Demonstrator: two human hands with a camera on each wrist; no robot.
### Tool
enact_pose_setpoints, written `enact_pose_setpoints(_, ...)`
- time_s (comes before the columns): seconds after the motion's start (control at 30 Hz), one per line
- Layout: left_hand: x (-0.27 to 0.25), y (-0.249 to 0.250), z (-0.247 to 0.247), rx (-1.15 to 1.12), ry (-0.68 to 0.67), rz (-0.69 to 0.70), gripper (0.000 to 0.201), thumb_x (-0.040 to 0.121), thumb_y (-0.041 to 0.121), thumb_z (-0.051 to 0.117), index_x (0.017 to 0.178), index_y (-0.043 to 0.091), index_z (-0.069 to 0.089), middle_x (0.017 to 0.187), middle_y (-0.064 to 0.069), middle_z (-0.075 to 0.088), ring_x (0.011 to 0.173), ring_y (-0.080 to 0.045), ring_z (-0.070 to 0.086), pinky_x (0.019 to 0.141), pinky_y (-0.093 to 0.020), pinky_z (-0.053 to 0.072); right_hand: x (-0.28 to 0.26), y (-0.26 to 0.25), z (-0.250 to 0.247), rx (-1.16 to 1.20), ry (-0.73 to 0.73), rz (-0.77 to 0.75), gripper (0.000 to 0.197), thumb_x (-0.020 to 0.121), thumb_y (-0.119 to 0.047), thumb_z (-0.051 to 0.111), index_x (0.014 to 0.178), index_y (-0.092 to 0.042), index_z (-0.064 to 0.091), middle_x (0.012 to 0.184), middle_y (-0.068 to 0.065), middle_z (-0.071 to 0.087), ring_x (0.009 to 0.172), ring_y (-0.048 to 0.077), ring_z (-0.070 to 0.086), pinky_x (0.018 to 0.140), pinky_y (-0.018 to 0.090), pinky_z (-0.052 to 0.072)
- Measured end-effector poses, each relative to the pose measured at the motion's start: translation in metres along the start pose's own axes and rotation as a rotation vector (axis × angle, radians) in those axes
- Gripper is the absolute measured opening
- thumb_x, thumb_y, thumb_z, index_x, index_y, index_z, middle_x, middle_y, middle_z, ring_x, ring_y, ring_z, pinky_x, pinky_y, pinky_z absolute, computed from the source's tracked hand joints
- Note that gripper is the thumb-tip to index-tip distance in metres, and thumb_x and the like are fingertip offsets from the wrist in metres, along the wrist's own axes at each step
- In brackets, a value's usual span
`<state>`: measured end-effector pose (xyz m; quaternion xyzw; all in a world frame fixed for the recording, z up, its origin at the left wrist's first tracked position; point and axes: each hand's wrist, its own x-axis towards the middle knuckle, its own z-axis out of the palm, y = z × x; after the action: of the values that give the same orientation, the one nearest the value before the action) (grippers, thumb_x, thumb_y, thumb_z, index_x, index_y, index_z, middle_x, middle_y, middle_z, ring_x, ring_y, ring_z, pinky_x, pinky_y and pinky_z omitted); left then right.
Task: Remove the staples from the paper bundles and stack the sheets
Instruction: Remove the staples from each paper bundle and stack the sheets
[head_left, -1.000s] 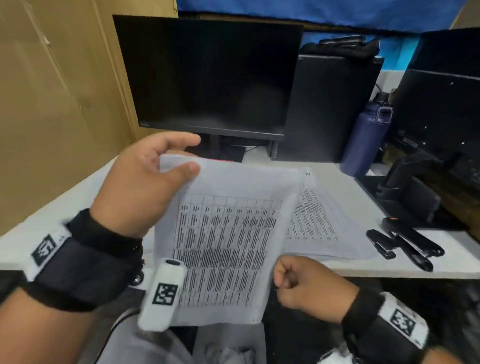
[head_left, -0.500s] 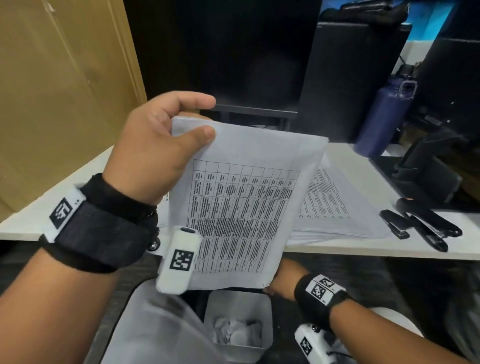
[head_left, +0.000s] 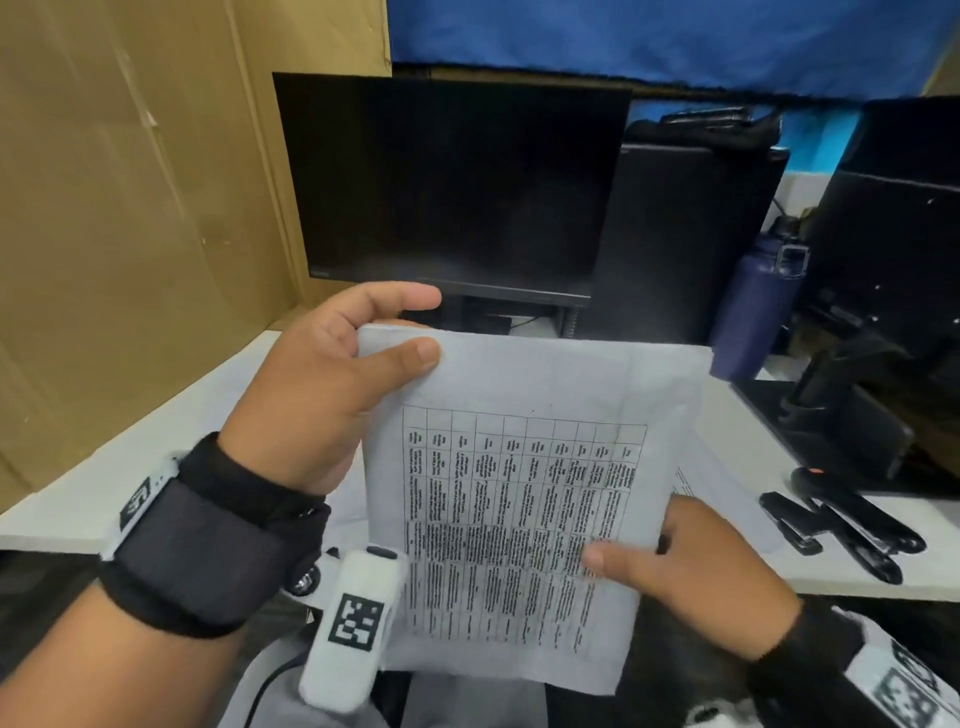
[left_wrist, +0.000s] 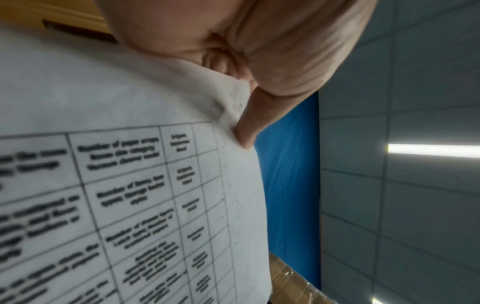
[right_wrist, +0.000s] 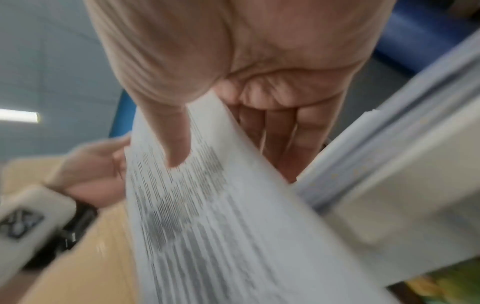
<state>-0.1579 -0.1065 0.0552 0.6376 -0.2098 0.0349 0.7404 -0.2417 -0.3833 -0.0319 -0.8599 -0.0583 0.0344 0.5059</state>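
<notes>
The table text on the paper bundle (head_left: 519, 519) is too blurred to read, its far sheets hidden.

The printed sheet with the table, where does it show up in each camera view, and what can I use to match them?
Head: the sheet sits centre, held up over the desk edge.
Left wrist: the sheet fills the left half.
Right wrist: the sheet runs edge-on down the centre, blurred.
Shared landmark: the left hand pinching its top corner, seen in all three.
</notes>
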Motion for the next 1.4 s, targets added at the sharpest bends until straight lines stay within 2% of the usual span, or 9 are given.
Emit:
enact_pose_setpoints(0.17, -0.001, -0.004, 0.007, -0.195, 0.098, -0.067, 0.053, 0.078, 0.014, 0.081, 0.127, 0.023, 0.064, 0.105, -0.010, 0.079, 0.087, -0.024, 0.078, 0.070, -0.035, 0.062, -0.004, -0.022, -0.012, 0.277, 0.348, -0.081, 0.024, 0.074, -0.037, 0.077, 0.096, -0.029, 0.080, 0.102, -0.009, 0.080, 0.097, 0.011, 0.075, 0.093, 0.044, 0.056)
enact_pose_setpoints(0.3, -0.007, -0.020, 0.022, -0.078, 0.008, -0.223, 0.039, 0.097, 0.011, 0.066, 0.134, 0.022, 0.058, 0.113, -0.010, 0.080, 0.102, -0.029, 0.077, 0.082, -0.040, 0.061, 0.003, -0.024, -0.020, 0.462, 0.442, -0.086, 0.065, 0.052, -0.069, 0.085, 0.106, -0.034, 0.077, 0.113, -0.002, 0.078, 0.106, 0.023, 0.073, 0.099, 0.055, 0.052)
enact_pose_setpoints(0.4, -0.015, -0.036, 0.041, 0.089, -0.052, -0.299, 0.029, 0.104, 0.006, 0.051, 0.119, 0.022, 0.071, 0.111, -0.002, 0.081, 0.107, -0.026, 0.076, 0.099, -0.049, 0.057, 0.007, -0.026, -0.028, 0.513, 0.541, -0.103, 0.028, 0.080, -0.037, 0.081, 0.105, -0.026, 0.075, 0.110, -0.003, 0.078, 0.103, 0.022, 0.074, 0.097, 0.056, 0.053)
enact_pose_setpoints(0.5, -0.014, -0.040, 0.058, 0.172, 0.072, -0.116, 0.035, 0.107, 0.012, 0.048, 0.115, 0.035, 0.072, 0.116, 0.009, 0.079, 0.113, -0.016, 0.073, 0.106, -0.052, 0.052, 0.012, -0.038, -0.033, 0.393, 0.641, -0.174, 0.029, 0.096, -0.007, 0.061, 0.110, -0.031, 0.070, 0.109, -0.012, 0.077, 0.101, 0.010, 0.073, 0.095, 0.046, 0.055)
enact_pose_setpoints(0.7, -0.001, -0.055, 0.073, 0.148, 0.183, 0.054, 0.038, 0.107, 0.009, 0.046, 0.127, 0.037, 0.062, 0.124, 0.015, 0.073, 0.121, -0.009, 0.066, 0.102, -0.038, 0.050, 0.041, -0.040, -0.031, 0.287, 0.828, -0.317, 0.034, 0.094, 0.002, 0.059, 0.114, -0.025, 0.064, 0.103, -0.012, 0.073, 0.095, -0.004, 0.067, 0.085, 0.017, 0.052)
enact_pose_setpoints(0.87, -0.001, -0.087, 0.067, 0.061, 0.195, -0.223, 0.026, 0.105, 0.016, 0.055, 0.120, 0.035, 0.066, 0.113, 0.016, 0.078, 0.117, -0.014, 0.069, 0.107, -0.044, 0.051, 0.050, -0.010, -0.018, 0.303, 0.709, -0.201, 0.032, 0.096, -0.004, 0.059, 0.114, -0.030, 0.061, 0.104, -0.017, 0.073, 0.096, -0.008, 0.066, 0.088, 0.018, 0.053)
enact_pose_setpoints(1.07, 0.007, -0.079, 0.062, 0.090, 0.215, -0.140, 0.028, 0.106, 0.012, 0.052, 0.117, 0.030, 0.069, 0.108, 0.016, 0.079, 0.101, 0.000, 0.072, 0.102, -0.038, 0.052, 0.057, -0.026, -0.033, 0.271, 0.710, -0.263, 0.033, 0.095, 0.000, 0.058, 0.102, -0.032, 0.064, 0.092, -0.031, 0.072, 0.087, -0.009, 0.067, 0.066, 0.005, 0.049)
enact_pose_setpoints(1.27, 0.018, -0.080, 0.031, 0.020, 0.168, -0.263, 0.027, 0.100, 0.006, 0.059, 0.117, 0.021, 0.073, 0.112, 0.001, 0.081, 0.111, -0.022, 0.073, 0.106, -0.051, 0.051, 0.067, -0.024, -0.023, 0.264, 0.620, -0.177, 0.030, 0.091, 0.001, 0.062, 0.096, -0.028, 0.068, 0.093, -0.017, 0.076, 0.086, 0.000, 0.070, 0.070, 0.020, 0.054)
enact_pose_setpoints(1.4, 0.009, -0.101, 0.023, 0.021, 0.121, -0.377, 0.022, 0.091, 0.010, 0.071, 0.108, 0.020, 0.080, 0.113, -0.006, 0.080, 0.111, -0.030, 0.073, 0.109, -0.059, 0.049, 0.074, -0.013, -0.003, 0.252, 0.602, -0.073, 0.018, 0.089, -0.001, 0.063, 0.093, -0.018, 0.068, 0.096, 0.017, 0.073, 0.084, 0.031, 0.069, 0.067, 0.032, 0.058)
